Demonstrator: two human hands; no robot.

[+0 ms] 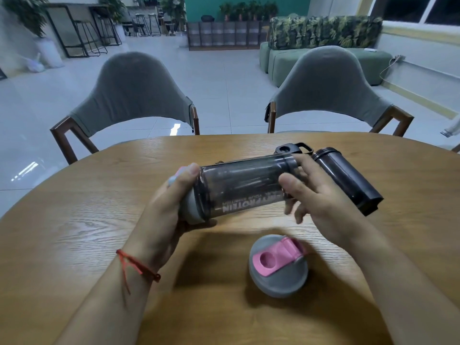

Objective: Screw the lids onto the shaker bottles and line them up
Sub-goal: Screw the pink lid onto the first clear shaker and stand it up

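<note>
I hold a smoky transparent shaker bottle (239, 188) sideways above the table, its white lettering upside down. My left hand (174, 207) grips its grey end at the left. My right hand (311, 192) is at the bottle's other end, thumb and fingers around it, slightly blurred. A grey lid with a pink flip cap (277, 265) lies on the table just below my right hand. A second dark bottle (346, 180) lies on its side to the right, open mouth facing away. A black lid with a loop handle (293, 148) sits behind the held bottle.
The round wooden table (87, 220) carries everything. Two grey-backed chairs, one at the left (132, 95) and one at the right (331, 90), stand at its far edge. Beyond them are a tiled floor, a green sofa and shelving.
</note>
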